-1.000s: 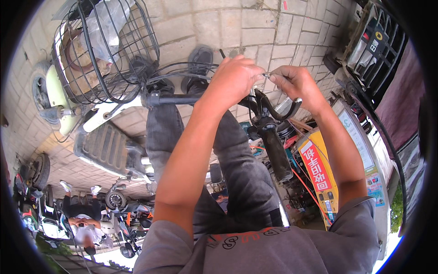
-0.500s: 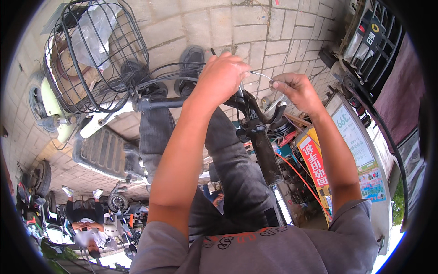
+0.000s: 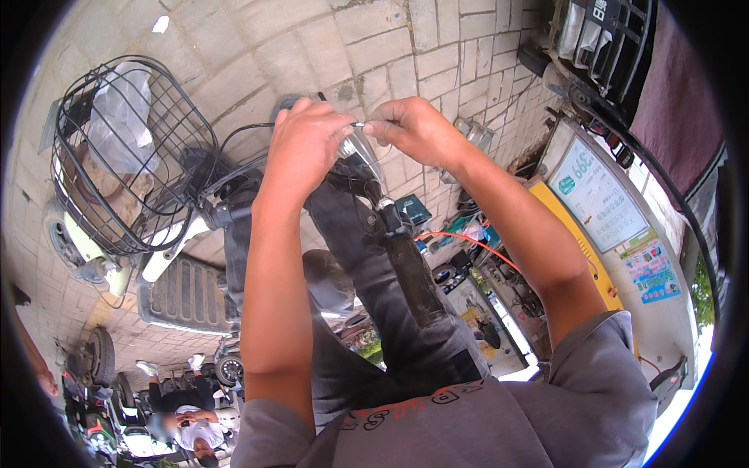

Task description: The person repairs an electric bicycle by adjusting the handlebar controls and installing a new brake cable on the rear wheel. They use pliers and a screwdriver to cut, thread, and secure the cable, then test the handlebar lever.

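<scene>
Both hands raised close together above the handlebar [image 3: 234, 207] of a small electric scooter. Left hand [image 3: 306, 144] curled, fingertips pressed together on one end of a thin wire [image 3: 358, 124]; right hand [image 3: 413, 129] likewise curled, thumb and forefinger pinched on the other end. The wire is held short and level between the two hands, just above a rounded shiny part [image 3: 359, 148] of the scooter, seemingly a mirror or lamp; which cannot be told. A black wire basket [image 3: 74, 195] is mounted at the front of the scooter, left of the hands, with a clear plastic bag [image 3: 121, 117] and brown packing seen inside. A ribbed footboard [image 3: 183, 292] is seen below the handlebar. Grey paving stones [image 3: 374, 47] lie beneath. An orange cable [image 3: 460, 238] and small clutter noted to the right, beside a yellow-edged signboard [image 3: 597, 203]. Another person [image 3: 183, 413] is seated far off at lower left
</scene>
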Tool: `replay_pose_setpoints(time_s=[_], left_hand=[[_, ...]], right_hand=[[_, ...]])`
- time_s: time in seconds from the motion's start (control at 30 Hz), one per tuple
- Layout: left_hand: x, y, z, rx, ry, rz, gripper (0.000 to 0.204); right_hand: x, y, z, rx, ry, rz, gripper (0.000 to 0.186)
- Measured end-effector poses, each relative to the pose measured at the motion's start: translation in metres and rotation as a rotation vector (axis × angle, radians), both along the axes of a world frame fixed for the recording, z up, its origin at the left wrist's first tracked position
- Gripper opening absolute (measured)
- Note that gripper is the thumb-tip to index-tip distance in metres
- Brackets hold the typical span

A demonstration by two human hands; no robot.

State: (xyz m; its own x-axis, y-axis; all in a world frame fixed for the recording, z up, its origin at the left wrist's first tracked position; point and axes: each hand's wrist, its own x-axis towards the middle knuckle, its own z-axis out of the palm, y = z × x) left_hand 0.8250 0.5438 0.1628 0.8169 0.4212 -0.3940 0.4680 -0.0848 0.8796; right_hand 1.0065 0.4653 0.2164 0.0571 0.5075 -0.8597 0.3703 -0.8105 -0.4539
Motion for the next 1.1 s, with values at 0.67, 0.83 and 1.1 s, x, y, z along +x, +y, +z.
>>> replay_pose_setpoints(time_s=[0.67, 0.83, 1.1], left_hand=[[-0.001, 0.026, -0.006, 0.194, 0.080, -0.164, 0.015], [0.003, 0.003, -0.015, -0.145, 0.005, -0.122, 0.018], [0.004, -0.008, 0.000, -0.022, -0.044, -0.177, 0.018]], right_hand=[[-0.009, -0.010, -0.020, -0.124, 0.223, -0.225, 0.024], [-0.008, -0.009, -0.018, -0.255, 0.336, -0.501, 0.023], [-0.010, -0.016, -0.002, -0.380, 0.348, -0.614, 0.028]])
